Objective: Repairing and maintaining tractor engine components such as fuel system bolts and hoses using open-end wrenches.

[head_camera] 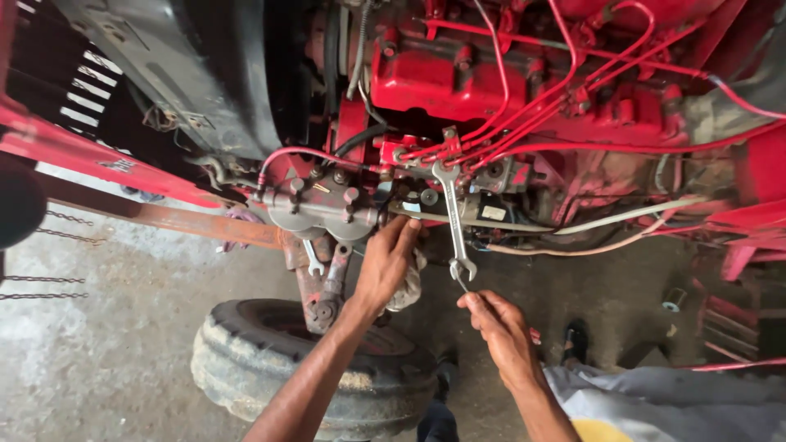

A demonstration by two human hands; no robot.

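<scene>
Below, steel spanner (455,221) against glossy red engine (491,78).

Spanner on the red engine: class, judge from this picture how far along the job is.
Done: the spanner hangs from a fitting on the engine. In hand: right hand pinches something thin at the spanner's lower jaw; left hand reaches under the grey pump. Left: pump remains mounted, red pipes attached.

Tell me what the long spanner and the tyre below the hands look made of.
Long spanner: bright bare steel, probably plated, judging by its silvery sheen. Tyre: black rubber, matte and dusty, with chunky worn tread blocks.
</scene>
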